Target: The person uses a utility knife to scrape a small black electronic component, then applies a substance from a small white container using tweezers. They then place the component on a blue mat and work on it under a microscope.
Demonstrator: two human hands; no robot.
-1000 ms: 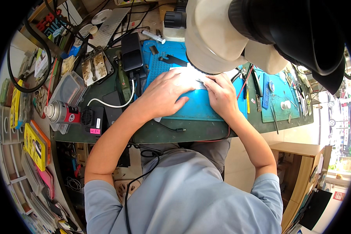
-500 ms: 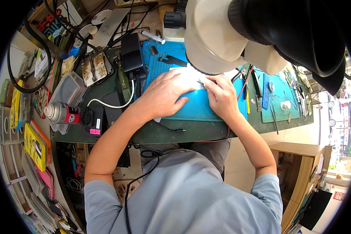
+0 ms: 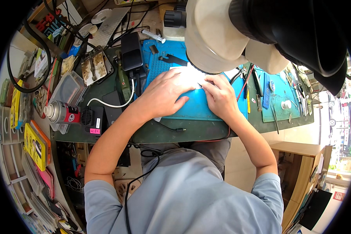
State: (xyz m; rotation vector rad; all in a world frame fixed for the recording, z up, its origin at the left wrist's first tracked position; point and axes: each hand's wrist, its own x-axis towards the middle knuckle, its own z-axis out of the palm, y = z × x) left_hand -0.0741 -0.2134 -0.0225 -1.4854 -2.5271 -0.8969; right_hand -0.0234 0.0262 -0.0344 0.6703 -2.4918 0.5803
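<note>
Under the microscope, a small white piece lies in strong glare on the blue work mat. My left hand rests at its left side, fingers stretched out over it and thumb apart. The fingertips wash out in the light. My right hand is at the right of the bright spot, thumb and fingers closed in a pinch pointing at it. Whatever that pinch holds is too small and overexposed to make out.
A black box-shaped device with a white cable stands left of the mat, near a syringe. A spray can stands at the left. Pliers, tweezers and a second blue mat lie right. A black cable lies in front.
My right hand's fingertips have shifted very slightly beside the bright spot. My left hand stays where it was.
</note>
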